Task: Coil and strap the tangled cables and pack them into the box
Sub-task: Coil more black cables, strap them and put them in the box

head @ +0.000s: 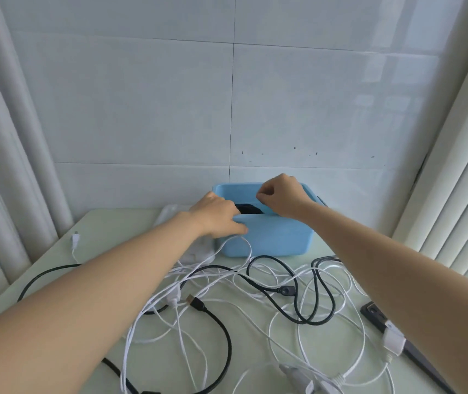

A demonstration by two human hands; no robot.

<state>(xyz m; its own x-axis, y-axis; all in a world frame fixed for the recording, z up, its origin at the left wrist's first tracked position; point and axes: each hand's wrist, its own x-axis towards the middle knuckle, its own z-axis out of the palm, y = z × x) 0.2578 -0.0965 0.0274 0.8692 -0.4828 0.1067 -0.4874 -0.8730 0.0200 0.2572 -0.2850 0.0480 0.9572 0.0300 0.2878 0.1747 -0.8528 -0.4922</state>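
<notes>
A wall of pale glossy tiles (142, 109) fills the background, flanked by white pleated curtains (5, 166) on one side and white slatted blinds (460, 194) on the other. Below it, a pale green tabletop (108, 231) carries a loose tangle of white and black cables (285, 290) spread across its near half. A light blue plastic box (278, 237) stands at the back of the tabletop, close to the wall, just beyond the tangle.

A person reaches both bare forearms to the box. The left hand (215, 216) lies over its near left corner, fingers bent down onto the front wall; a white cable loops out from beneath them, and whether the grip clamps the rim or that cable cannot be told. The right hand (282, 197) hangs over the open top, its grip drawn together, thumb meeting curled fingertips, with nothing visible between them. A coiled black cable bundle (251, 208) lies inside the box, between the two hands.
</notes>
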